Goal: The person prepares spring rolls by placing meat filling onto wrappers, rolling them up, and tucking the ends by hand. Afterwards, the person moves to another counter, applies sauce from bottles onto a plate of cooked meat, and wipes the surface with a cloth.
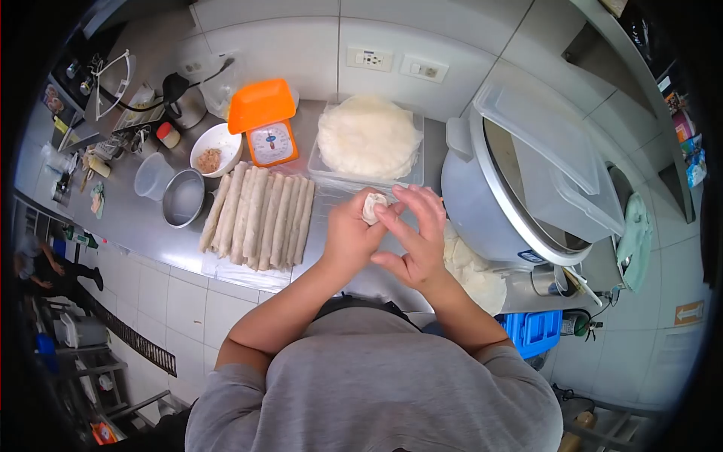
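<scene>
My left hand (pixel 350 230) is closed around a pale dough-wrapped roll (pixel 373 208), held end-on so its round, folded end faces up. Beside it, my right hand (pixel 419 237) has its fingers apart, with a fingertip touching the roll's end. Left of my hands, a row of several finished long rolls (pixel 260 218) lies side by side on plastic film. A stack of thin round wrappers (pixel 367 139) sits in a clear tray behind my hands. More loose wrappers (pixel 478 275) lie to the right, partly hidden by my right arm.
A white bowl with some filling (pixel 216 147), a metal bowl (pixel 184 198), a clear plastic container (pixel 153 179) and an orange kitchen scale (pixel 271 142) stand at the left. A large lidded pot (pixel 482 188) fills the right side. Another person (pixel 53 264) is at far left.
</scene>
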`<action>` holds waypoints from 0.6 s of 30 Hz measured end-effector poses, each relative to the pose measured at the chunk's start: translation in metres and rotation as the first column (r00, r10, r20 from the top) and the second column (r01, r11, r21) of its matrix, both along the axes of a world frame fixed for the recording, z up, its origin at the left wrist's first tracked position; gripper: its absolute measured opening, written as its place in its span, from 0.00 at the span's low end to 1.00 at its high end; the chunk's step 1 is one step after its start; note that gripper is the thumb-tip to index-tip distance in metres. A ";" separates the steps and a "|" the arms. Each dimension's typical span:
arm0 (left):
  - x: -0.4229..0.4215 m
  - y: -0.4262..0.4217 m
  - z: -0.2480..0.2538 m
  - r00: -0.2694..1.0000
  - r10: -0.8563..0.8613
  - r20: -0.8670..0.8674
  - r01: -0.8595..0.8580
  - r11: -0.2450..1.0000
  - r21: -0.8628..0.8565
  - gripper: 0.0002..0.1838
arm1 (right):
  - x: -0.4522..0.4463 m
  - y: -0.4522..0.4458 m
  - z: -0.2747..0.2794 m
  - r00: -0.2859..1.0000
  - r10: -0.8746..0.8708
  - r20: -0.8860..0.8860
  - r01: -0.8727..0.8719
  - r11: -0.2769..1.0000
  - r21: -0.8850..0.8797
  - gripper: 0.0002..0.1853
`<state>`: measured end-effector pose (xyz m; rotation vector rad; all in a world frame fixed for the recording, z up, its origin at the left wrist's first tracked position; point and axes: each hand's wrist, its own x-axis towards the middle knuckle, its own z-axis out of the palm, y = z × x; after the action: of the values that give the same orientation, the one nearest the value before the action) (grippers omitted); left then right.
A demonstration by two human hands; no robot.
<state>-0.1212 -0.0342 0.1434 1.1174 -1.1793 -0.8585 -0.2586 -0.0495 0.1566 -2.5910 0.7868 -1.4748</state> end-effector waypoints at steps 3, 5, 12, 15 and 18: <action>-0.001 0.012 -0.002 1.000 -0.023 0.004 0.023 0.999 0.022 0.08 | 0.001 0.001 0.007 0.996 -0.036 -0.086 0.031 0.998 -0.050 0.29; -0.002 0.014 -0.005 0.999 -0.046 -0.003 0.046 0.999 -0.012 0.08 | 0.004 -0.005 0.010 0.990 0.084 -0.113 -0.079 0.996 0.043 0.28; 0.019 0.029 0.008 0.926 -0.375 -0.036 0.377 0.920 0.109 0.09 | 0.009 -0.009 0.015 0.731 0.346 0.588 -0.665 0.551 0.503 0.27; 0.022 0.029 0.007 0.891 -0.440 -0.114 0.453 0.880 0.145 0.09 | 0.013 -0.016 0.005 0.709 0.484 0.513 -0.695 0.599 0.397 0.29; 0.024 0.030 0.005 0.867 -0.470 -0.162 0.494 0.852 0.172 0.07 | 0.006 -0.011 0.023 0.903 0.427 -0.051 -0.407 0.888 0.216 0.33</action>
<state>-0.0967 -0.0037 0.1486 0.9280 -1.3193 -1.4466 -0.2527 -0.0607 0.1795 -2.4841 0.3249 -1.0921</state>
